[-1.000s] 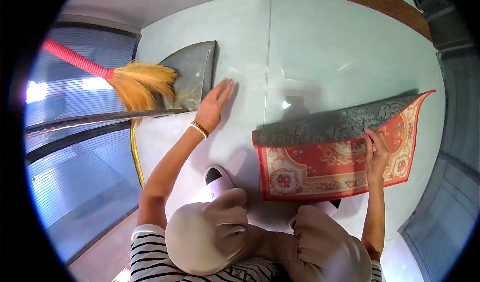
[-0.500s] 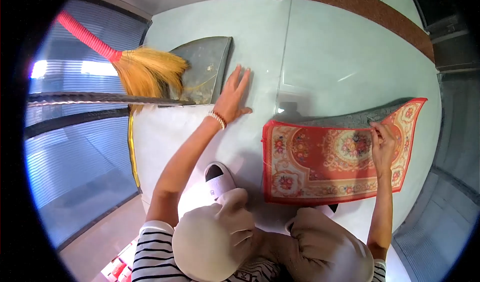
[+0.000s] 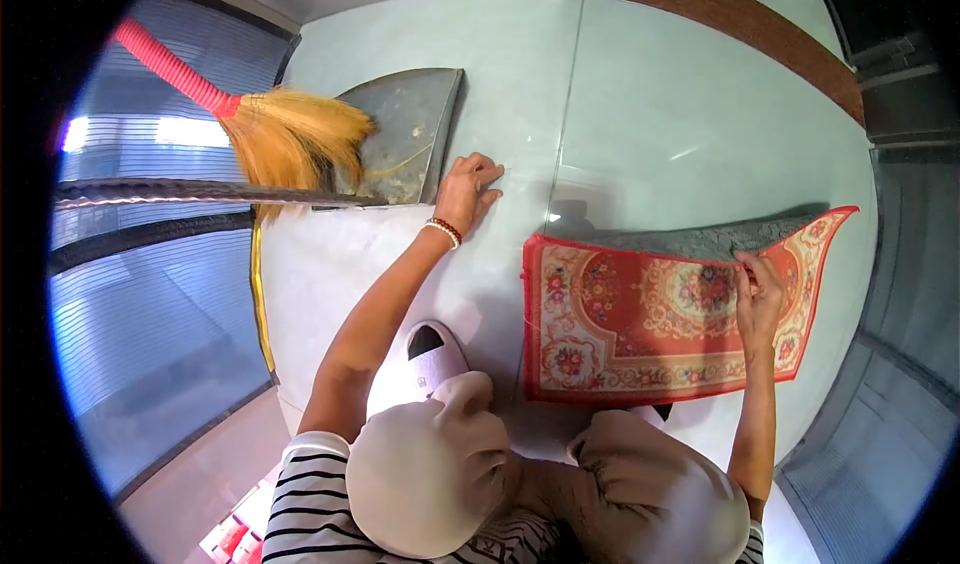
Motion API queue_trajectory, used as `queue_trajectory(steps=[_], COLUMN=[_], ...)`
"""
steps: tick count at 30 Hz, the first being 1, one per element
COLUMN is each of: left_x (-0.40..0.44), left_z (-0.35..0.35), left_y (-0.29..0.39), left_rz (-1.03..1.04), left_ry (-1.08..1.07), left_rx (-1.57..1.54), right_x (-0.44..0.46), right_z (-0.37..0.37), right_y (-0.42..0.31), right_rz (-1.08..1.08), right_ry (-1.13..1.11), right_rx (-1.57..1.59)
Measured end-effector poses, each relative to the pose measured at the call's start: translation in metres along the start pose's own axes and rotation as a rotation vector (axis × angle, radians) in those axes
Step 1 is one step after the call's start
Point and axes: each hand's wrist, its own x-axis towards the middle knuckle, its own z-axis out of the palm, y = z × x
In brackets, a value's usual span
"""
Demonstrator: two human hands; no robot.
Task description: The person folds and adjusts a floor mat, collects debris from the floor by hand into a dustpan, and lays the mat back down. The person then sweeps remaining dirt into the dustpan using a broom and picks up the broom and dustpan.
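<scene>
My right hand [image 3: 760,289] pinches the upper edge of a red floral mat [image 3: 650,334], whose grey underside shows along the folded top. The mat lies across the floor in front of my right foot. My left hand [image 3: 470,196] is low over the pale tiled floor [image 3: 510,94], its fingers curled but apart, with nothing seen in them; whether it touches the floor is unclear. Just left of it is a grey metal dustpan [image 3: 410,129], partly covered by the straw bristles of a broom [image 3: 300,139] with a red-wrapped handle.
A dark pole [image 3: 200,192] runs from the left to the dustpan. My slippered left foot [image 3: 436,357] is below my left hand. Ribbed panels stand at the left [image 3: 150,324] and right [image 3: 900,414]. A brown strip [image 3: 720,24] crosses the floor at the top.
The mat's left part has come over from grey underside to patterned face. My left hand has shifted slightly right, and its fingers have gone from stretched out to curled. My right hand still holds the edge.
</scene>
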Motion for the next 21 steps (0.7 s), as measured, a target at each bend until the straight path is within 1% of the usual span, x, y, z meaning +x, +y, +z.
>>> queue_trajectory(steps=[5,8,13,14,17,21], left_x=[-0.003,-0.001,0.006,0.008,0.009,0.013], left_z=[0.016,0.027,0.027,0.026,0.028,0.025], left_y=[-0.005,-0.006,0.001,0.002,0.004,-0.002], left_rz=[0.043,0.168,0.276,0.298,0.289,0.248], left_ry=[0.082,0.159,0.137,0.131,0.063,0.044], left_rx=[0.077,0.221,0.462,0.513,0.591,0.537], right_x=[-0.001,-0.003,-0.005,-0.005,-0.004,-0.009], right_z=[-0.002,-0.003,-0.004,-0.003,-0.002,-0.001], right_y=[-0.001,-0.001,0.000,0.001,0.003,0.008], right_rz=[0.014,0.030,0.063,0.043,0.014,0.016], right_ry=[-0.004,-0.006,-0.020,-0.009,0.012,0.020], right_rx=[0.003,0.026,0.026,0.020,0.015,0.027])
